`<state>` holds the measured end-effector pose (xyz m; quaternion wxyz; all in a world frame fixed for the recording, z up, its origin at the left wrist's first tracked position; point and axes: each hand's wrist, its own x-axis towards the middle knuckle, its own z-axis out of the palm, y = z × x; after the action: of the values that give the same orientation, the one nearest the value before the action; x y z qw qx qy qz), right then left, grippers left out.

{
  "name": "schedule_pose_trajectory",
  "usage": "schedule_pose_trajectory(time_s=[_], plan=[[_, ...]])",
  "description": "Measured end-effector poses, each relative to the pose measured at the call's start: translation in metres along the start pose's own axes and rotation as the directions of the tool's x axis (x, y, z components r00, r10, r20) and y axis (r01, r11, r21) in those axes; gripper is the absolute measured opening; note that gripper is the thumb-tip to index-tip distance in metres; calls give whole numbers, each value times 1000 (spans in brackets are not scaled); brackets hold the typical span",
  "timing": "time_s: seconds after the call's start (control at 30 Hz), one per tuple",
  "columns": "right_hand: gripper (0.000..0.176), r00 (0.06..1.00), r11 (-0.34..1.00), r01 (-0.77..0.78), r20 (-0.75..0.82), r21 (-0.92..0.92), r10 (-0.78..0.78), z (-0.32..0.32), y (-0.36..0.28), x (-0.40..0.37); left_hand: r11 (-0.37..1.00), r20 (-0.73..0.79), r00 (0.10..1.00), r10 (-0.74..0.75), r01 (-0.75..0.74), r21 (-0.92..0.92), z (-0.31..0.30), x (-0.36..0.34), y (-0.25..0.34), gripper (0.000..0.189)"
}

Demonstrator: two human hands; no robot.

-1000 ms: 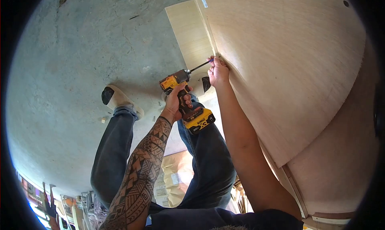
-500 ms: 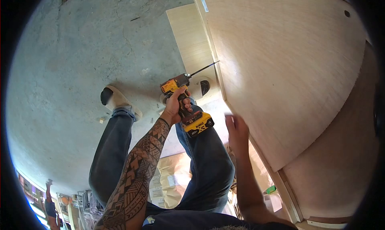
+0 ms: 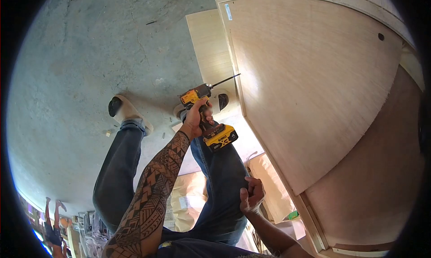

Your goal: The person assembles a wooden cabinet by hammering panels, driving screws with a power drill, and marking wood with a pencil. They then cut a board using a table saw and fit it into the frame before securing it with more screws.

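My left hand (image 3: pixel 197 117) is wrapped round the grip of a yellow-and-black cordless impact driver (image 3: pixel 195 95), its battery (image 3: pixel 221 139) at the bottom. From the chuck a long thin driver bit (image 3: pixel 226 80) points up and right; the tip overlaps the framed edge of a large plywood panel (image 3: pixel 310 91). My right hand (image 3: pixel 252 195) is beside my right thigh (image 3: pixel 222 177), apart from the panel. Its fingers are curled in with the thumb near them, and I cannot tell what, if anything, is inside.
A pale board (image 3: pixel 208 46) lies on the concrete floor (image 3: pixel 90 55) along the panel's left edge. Brown paper-wrapped packages (image 3: pixel 271 186) stand low beside the panel frame. Another person (image 3: pixel 54 233) is far off at lower left.
My right hand has dropped down and left, from near the panel edge to my thigh, its fingers now curled. The driver stays in my left hand; the panel has shifted slightly in view.
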<state>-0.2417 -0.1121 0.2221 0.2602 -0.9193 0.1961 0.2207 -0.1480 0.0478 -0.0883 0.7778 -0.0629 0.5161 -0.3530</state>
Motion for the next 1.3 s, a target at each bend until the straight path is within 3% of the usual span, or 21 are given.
schedule_pose_trajectory(time_s=[0.47, 0.6, 0.67, 0.73, 0.8, 0.83, 0.97, 1.03, 1.13, 1.2, 1.27, 1.3], plan=[[41, 994, 993, 94, 60, -76, -90, 2, -9, 19, 1000, 54, 998, -14, 15, -16, 7, 7, 3, 33], [31, 988, 970, 125, 115, -211, -103, 6, -21, 20, 1000, 85, 996, -13, 14, -4, 13, -1, 4, 34], [28, 987, 967, 89, 151, -240, -53, 13, -25, 18, 1000, 28, 1000, -4, 4, 6, 23, -16, 7, 38], [27, 986, 971, 67, 164, -228, -29, 10, -35, 27, 998, -5, 999, 50, -50, 24, 38, -41, 7, 38], [28, 970, 976, -60, 219, -208, 107, 7, -24, 42, 968, -67, 968, 241, -235, 94, 52, -69, 4, 38], [29, 979, 980, -17, 194, -199, 56, 13, -11, 47, 958, -79, 958, 276, -266, 108, 63, -91, 9, 35], [26, 983, 994, -4, 182, -110, 24, 13, -15, 60, 871, -161, 862, 481, -449, 202, 80, -191, 19, 28], [23, 976, 973, 209, 79, -96, -202, 13, -7, 61, 835, -172, 826, 536, -490, 250, 80, -240, 24, 23], [27, 969, 970, 244, -38, -5, -244, 32, 0, 45, 774, -185, 758, 625, -571, 274, 81, -322, 31, 17], [27, 969, 966, 231, -110, 113, -219, 22, -29, 34, 658, -37, 716, 697, -619, 430, 85, -381, 26, 13], [29, 948, 868, 152, 180, 473, -264, -11, -76, 29, 545, -61, 612, 788, -649, 532, 94, -415, 37, 16], [31, 943, 825, 130, 188, 551, -274, -35, -104, 17, 523, -31, 610, 792, -652, 549, 103, -436, 30, 16]])
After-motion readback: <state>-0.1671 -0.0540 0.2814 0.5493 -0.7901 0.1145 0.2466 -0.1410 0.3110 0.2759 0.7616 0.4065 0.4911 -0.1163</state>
